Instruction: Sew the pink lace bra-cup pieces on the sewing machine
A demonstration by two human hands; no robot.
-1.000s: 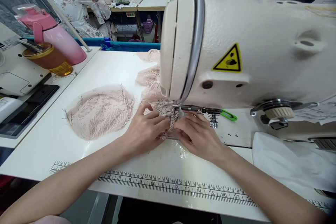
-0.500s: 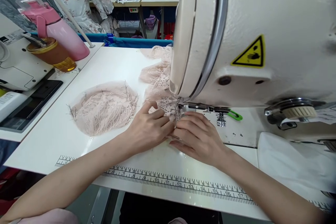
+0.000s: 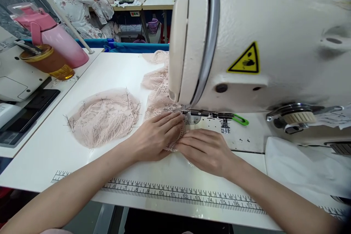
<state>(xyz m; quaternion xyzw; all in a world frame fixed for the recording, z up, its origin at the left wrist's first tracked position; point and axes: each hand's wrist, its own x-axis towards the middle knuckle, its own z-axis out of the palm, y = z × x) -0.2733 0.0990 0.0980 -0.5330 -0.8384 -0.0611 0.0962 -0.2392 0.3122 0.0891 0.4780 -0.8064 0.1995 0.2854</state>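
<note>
A sheer pale-pink lace piece [image 3: 159,97] lies bunched left of the sewing machine head [image 3: 203,51], its near edge running under the presser foot [image 3: 186,112]. My left hand [image 3: 155,135] lies over the lace, fingers stretched toward the foot; its thumb is partly covered near the lace edge. Close by on the right, my right hand [image 3: 207,150] has its fingertips and thumb closed on the lace's near edge. The needle is hidden behind the machine head. A separate rounded pink lace piece [image 3: 104,119] with dark thread ends rests to the left.
A printed ruler [image 3: 175,194] runs along the table's front. At left stand a pink bottle [image 3: 60,40], an amber cup [image 3: 49,62] and a dark phone-like device [image 3: 30,117]. White cloth [image 3: 301,164] lies right. A green safety pin [image 3: 240,119] sits by the foot. Someone in floral clothing [image 3: 79,3] sits beyond.
My left hand has gone from curled fingers to stretched flat over the lace. My right hand has drawn slightly back from the foot. The whole view has shifted a little.
</note>
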